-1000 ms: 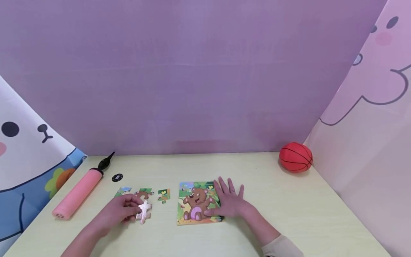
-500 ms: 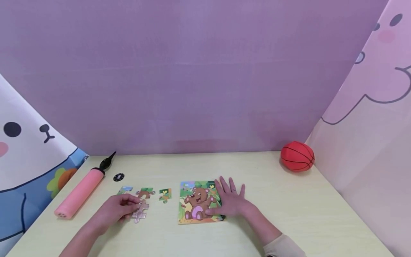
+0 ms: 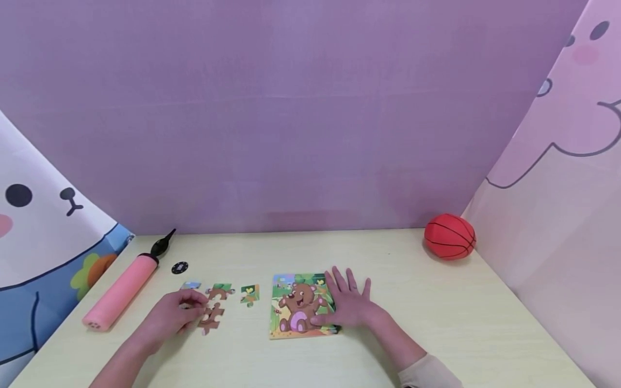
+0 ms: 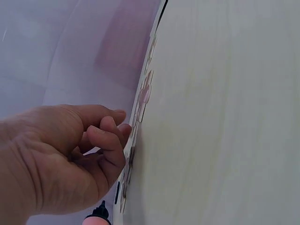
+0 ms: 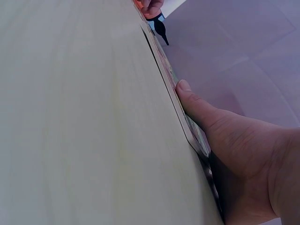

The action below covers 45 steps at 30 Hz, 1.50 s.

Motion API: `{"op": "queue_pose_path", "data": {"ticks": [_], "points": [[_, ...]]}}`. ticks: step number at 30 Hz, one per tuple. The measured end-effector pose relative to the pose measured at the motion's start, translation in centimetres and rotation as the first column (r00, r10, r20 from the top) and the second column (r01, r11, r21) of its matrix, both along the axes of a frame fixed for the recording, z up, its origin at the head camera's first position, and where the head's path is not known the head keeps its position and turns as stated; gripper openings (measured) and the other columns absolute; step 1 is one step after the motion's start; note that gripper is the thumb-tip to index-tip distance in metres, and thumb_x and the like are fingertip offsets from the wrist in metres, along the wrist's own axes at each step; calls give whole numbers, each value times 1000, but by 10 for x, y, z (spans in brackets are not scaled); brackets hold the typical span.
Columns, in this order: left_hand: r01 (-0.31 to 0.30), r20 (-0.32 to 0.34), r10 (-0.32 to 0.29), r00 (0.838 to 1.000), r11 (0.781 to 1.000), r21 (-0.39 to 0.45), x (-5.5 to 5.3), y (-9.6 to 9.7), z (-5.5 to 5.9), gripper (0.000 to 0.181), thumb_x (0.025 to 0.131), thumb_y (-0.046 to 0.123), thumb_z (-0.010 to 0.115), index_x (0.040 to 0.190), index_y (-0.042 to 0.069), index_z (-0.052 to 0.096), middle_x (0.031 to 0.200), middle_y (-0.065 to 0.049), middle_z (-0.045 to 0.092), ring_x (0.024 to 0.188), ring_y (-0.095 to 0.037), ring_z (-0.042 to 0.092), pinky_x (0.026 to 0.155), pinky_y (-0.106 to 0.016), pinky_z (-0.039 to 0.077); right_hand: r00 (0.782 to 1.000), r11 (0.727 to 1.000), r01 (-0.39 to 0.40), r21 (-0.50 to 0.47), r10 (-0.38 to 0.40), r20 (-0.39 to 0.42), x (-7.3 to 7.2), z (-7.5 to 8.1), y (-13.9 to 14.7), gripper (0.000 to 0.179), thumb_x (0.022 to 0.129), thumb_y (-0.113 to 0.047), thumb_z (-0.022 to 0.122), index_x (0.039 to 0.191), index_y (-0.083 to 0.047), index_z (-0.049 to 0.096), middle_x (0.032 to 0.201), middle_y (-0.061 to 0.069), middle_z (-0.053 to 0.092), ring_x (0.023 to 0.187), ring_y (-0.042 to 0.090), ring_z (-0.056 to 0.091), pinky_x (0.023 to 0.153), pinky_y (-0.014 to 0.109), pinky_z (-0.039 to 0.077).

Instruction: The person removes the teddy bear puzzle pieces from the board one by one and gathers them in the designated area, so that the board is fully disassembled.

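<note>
My left hand (image 3: 174,315) hovers just left of a brown jigsaw piece (image 3: 212,318) on the table, its fingers loosely bent. In the left wrist view the fingertips lie close to a piece's edge (image 4: 145,96), with nothing visibly pinched between them; contact is hard to tell. Behind the hand are a partly hidden blue-topped piece (image 3: 192,285), a bear-head piece (image 3: 220,291) and a green piece (image 3: 249,293). My right hand (image 3: 351,307) rests with spread fingers on the right side of a square bear picture board (image 3: 297,310); the right wrist view shows the thumb along its top.
A pink hand pump (image 3: 121,293) with a black nozzle lies at the left. Near it is a round black chip (image 3: 180,268). A red toy basketball (image 3: 450,237) sits at the back right of the pale table (image 3: 436,312). Purple fabric (image 3: 301,118) hangs behind.
The brown piece tilted in the left hand a second ago now looks flat, its shine gone. The left fingertips have drawn slightly left of it. The right hand stays on the board.
</note>
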<state>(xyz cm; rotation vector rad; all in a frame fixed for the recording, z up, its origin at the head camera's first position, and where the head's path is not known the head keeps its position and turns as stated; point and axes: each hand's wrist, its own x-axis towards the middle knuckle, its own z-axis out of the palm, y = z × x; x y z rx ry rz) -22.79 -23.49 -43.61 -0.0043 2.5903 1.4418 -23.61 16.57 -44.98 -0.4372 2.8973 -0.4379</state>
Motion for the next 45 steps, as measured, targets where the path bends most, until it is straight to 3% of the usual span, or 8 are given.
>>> {"op": "queue_pose_path", "data": {"ticks": [6,12,14,21,25,30,37,45], "points": [[-8,-3,8,1000,1000,16,-1,7,0,21,95,11,68,113,1,67,95,-7,64,69,-19,54,55,-28,46,1000,1000,-6,-1,6,-6,0,-1,0,120,79,-81,60,163,-10,12,169,13,1,151,44,-4,107,78,-7],[45,22,-49,999,987,154,-5,21,-1,20,98,7,64,114,-4,64,84,-14,65,70,-27,67,56,-36,56,1000,1000,-6,-1,6,-8,0,-1,0,119,80,-81,60,163,-10,12,169,13,1,151,44,-4,107,78,-6],[53,26,-59,998,983,176,-5,28,0,21,98,8,64,115,-4,63,78,-14,62,65,-27,63,53,-37,54,1000,1000,-6,2,6,-8,0,-1,0,120,79,-81,60,163,-10,12,169,13,1,151,44,-4,107,78,-6],[34,29,-38,999,991,126,-4,51,4,20,96,12,67,114,4,66,71,-10,56,56,-18,47,45,-30,40,1000,1000,5,6,-5,-5,-2,-2,1,123,78,-83,60,163,-10,10,169,12,1,151,43,-4,107,78,-6],[89,-2,-90,996,987,132,-3,60,3,19,96,12,67,113,3,66,81,-11,60,58,-17,48,45,-27,38,1000,1000,12,-5,-12,-1,-2,-2,1,126,77,-82,61,163,-8,7,169,12,2,151,43,-4,108,77,-7],[173,-46,-167,985,969,175,-4,72,1,21,95,11,68,112,-1,66,94,-13,64,66,-18,53,53,-27,46,1000,1000,16,-16,-16,1,-2,-2,0,127,77,-81,62,162,-5,8,169,13,3,151,43,-4,108,76,-7],[230,-65,-221,973,952,200,-7,98,-2,20,92,8,71,109,-2,67,93,-12,65,65,-16,55,53,-23,47,1000,1000,16,-18,-16,-1,-2,-1,0,125,77,-81,63,162,-6,10,169,13,3,151,43,-5,108,77,-8],[328,-74,-320,944,912,247,-10,130,-8,19,90,4,70,108,-2,67,89,-11,65,66,-17,57,56,-24,50,1000,1000,14,-3,-14,-4,-3,-2,1,125,77,-82,62,162,-7,10,169,12,3,152,42,-4,108,77,-6]]}}
